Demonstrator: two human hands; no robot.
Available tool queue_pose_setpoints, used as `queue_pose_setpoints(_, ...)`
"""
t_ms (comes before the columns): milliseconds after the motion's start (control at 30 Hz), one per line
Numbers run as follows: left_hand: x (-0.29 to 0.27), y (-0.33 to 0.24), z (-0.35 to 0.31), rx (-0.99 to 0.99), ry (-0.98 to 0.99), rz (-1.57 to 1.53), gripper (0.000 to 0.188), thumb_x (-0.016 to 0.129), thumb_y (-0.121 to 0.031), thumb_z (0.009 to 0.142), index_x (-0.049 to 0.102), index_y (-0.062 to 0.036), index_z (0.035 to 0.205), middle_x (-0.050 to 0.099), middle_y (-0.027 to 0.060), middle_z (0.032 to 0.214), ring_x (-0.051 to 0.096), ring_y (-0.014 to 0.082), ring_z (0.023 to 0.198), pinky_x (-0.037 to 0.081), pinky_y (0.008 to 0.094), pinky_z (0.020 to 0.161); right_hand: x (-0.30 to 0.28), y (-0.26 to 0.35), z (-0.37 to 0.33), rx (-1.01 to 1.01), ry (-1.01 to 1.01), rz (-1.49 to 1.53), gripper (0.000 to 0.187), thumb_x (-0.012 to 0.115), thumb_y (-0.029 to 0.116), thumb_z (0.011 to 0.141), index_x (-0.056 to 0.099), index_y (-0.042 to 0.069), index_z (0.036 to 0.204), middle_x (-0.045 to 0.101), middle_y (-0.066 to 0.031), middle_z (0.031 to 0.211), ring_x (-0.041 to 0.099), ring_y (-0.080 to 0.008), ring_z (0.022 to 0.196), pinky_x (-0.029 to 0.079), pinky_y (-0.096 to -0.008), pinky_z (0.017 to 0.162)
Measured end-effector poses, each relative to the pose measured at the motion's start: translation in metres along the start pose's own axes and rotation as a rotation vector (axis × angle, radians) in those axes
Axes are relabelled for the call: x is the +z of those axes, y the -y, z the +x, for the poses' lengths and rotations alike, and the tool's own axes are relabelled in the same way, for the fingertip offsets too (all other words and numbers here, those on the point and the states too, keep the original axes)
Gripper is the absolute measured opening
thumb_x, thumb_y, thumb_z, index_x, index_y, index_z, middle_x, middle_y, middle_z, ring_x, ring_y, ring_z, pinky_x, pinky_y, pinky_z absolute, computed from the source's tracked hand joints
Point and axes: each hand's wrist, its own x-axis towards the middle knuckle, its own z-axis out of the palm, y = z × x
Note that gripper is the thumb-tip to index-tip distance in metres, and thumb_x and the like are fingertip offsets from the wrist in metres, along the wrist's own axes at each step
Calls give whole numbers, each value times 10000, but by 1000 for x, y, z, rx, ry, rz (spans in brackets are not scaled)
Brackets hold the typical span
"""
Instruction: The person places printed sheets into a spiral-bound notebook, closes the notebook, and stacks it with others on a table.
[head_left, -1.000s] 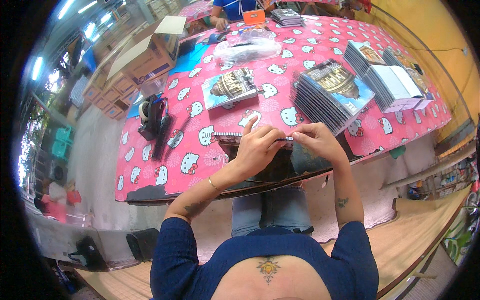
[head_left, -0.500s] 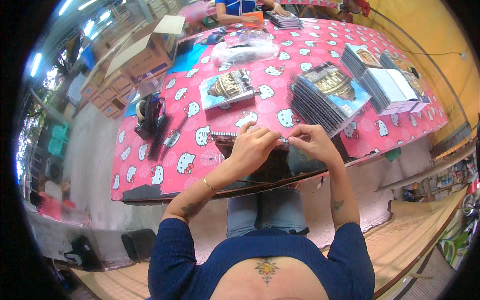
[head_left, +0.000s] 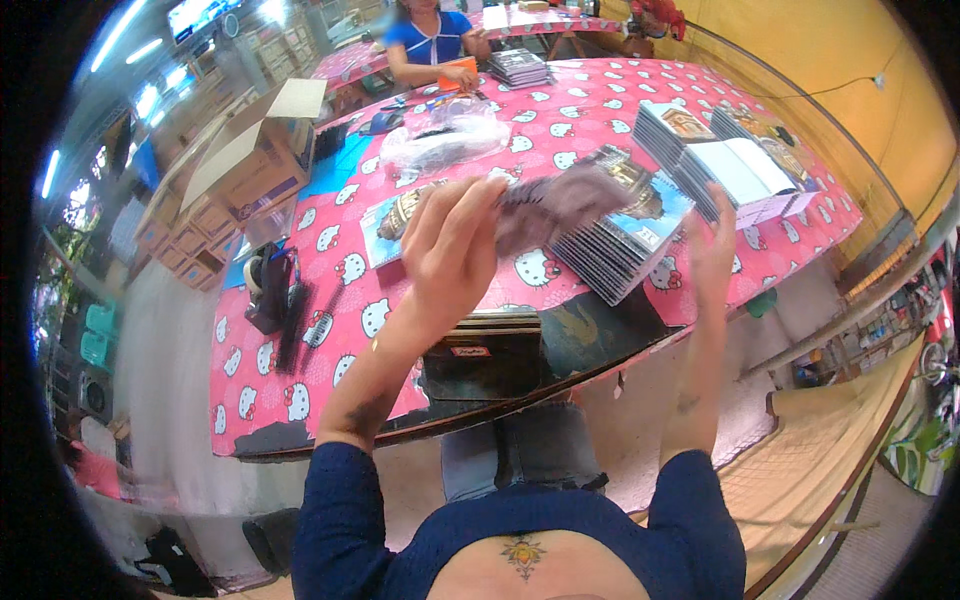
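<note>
My left hand (head_left: 452,245) is raised over the middle of the table, its fingers closed on the coil edge of a spiral notebook (head_left: 560,208). Motion smears that notebook, which looks brownish and dark. My right hand (head_left: 708,250) is up at the right, blurred, with fingers apart and nothing seen in them. Below my left hand, a dark wooden block (head_left: 470,372) stands at the table's near edge. Beside and partly behind my left hand lies a notebook with a building on its cover (head_left: 385,228). A stack of similar spiral notebooks (head_left: 610,262) rises to the right, partly hidden by the held one.
More notebook stacks (head_left: 745,175) stand at the far right. A tape dispenser (head_left: 268,290) and dark combs of coil (head_left: 300,325) lie at the left. Clear plastic (head_left: 440,140) sits farther back, cardboard boxes (head_left: 245,165) beyond the left edge. A person (head_left: 430,45) works across the pink-covered table (head_left: 375,318).
Both hands were together at the notebook's coil on the block. Now my left hand has lifted the notebook up and away, and my right hand has come off it, moving right and up.
</note>
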Motion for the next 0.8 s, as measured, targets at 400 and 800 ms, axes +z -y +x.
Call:
queue_pose_setpoints(400,157,38,-46,103,637,-339,362,586,-21,861,645,-85,1212,641,136,1247,587,301,1212,440,471,1050,-11,-103,22,362,348,332,484,705,99,906,573,40,1368,638,-31,1153,588,-124,1013,479,-270,913)
queue_pose_setpoints(800,-22,189,-133,-284,865,461,308,657,-141,850,652,-71,1150,652,162,1087,634,331,1039,528,429,868,-85,-90,-33,246,-120,140,386,588,92,971,538,-22,1337,574,-130,1332,564,-223,1184,433,-334,1024)
